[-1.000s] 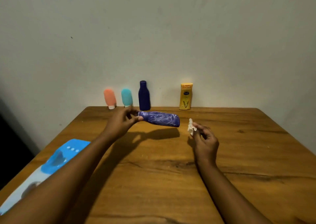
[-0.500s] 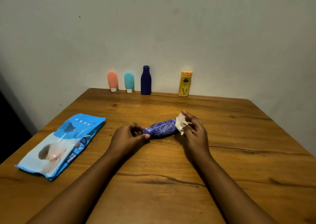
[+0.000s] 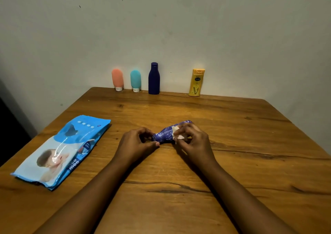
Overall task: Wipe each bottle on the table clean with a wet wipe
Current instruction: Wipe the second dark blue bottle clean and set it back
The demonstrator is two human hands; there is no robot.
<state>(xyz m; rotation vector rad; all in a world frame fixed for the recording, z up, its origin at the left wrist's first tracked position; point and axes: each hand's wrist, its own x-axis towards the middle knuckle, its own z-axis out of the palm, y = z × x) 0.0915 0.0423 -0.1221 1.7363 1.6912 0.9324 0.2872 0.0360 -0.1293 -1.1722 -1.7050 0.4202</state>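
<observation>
A purple patterned bottle (image 3: 165, 134) lies on its side over the middle of the wooden table (image 3: 250, 135). My left hand (image 3: 137, 143) grips its cap end. My right hand (image 3: 194, 142) pinches a small white wet wipe (image 3: 176, 134) against the bottle's body, covering its far half. Along the wall at the back edge stand a pink tube (image 3: 117, 79), a teal tube (image 3: 135, 80), a dark blue bottle (image 3: 154, 79) and a yellow bottle (image 3: 196, 82).
A blue pack of wet wipes (image 3: 62, 149) lies flat at the left of the table. The table's left edge drops off beside it, and the wall runs close behind the row of bottles.
Both hands have brought the purple bottle from up near the back row down to the table's middle. The wipe, held apart a second ago, now presses on the bottle.
</observation>
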